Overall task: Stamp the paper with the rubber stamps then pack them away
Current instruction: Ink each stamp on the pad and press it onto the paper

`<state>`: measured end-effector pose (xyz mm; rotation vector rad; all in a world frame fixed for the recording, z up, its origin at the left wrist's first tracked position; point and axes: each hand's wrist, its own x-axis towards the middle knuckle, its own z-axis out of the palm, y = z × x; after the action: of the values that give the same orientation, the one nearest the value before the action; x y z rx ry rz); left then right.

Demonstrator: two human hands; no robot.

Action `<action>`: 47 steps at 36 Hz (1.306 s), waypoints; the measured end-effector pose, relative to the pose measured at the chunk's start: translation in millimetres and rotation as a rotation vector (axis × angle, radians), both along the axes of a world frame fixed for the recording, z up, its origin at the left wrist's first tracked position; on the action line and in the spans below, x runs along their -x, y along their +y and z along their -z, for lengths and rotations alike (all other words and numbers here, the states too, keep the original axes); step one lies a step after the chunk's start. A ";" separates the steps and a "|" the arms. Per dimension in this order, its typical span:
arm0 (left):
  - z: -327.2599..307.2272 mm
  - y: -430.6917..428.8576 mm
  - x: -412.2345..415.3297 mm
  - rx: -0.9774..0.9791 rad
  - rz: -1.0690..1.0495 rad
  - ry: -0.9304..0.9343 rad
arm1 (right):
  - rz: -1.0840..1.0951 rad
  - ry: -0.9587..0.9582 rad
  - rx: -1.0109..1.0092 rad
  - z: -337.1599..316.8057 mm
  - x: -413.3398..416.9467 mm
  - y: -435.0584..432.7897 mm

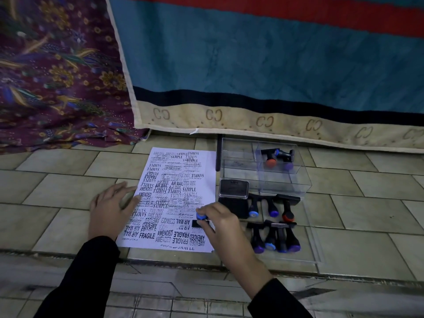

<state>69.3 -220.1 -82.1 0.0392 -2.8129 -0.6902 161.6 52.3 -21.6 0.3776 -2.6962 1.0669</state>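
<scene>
Blue-capped stamp [201, 219] gripped in the right hand [223, 228], base down low on the right of the paper [176, 171]; left hand [110, 207] flat, fingers spread, touching its left edge. All on a pale tiled floor [57, 196] below a teal blanket [252, 65]. Printed: SAMPLE, FRAGILE, AMENDED.

The paper [174, 191] lies on the floor [57, 198]. Just right of it sits the pad [234, 188], and behind the pad the box [241, 157], with two stamps [278, 157] in it. A pen [218, 154] lies between paper and box. Loose stamps [286, 210] lie right of the pad and nearer.

Dim, bluish light, edges warped, soft
</scene>
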 end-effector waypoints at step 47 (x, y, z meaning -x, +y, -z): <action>-2.8 0.7 -0.2 0.013 -0.004 -0.001 | 0.469 0.209 0.135 -16.0 -23.9 106.8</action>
<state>69.5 -219.4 -79.3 0.0426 -2.8179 -0.6709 185.5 159.1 -5.6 -0.1551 -2.3422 0.9929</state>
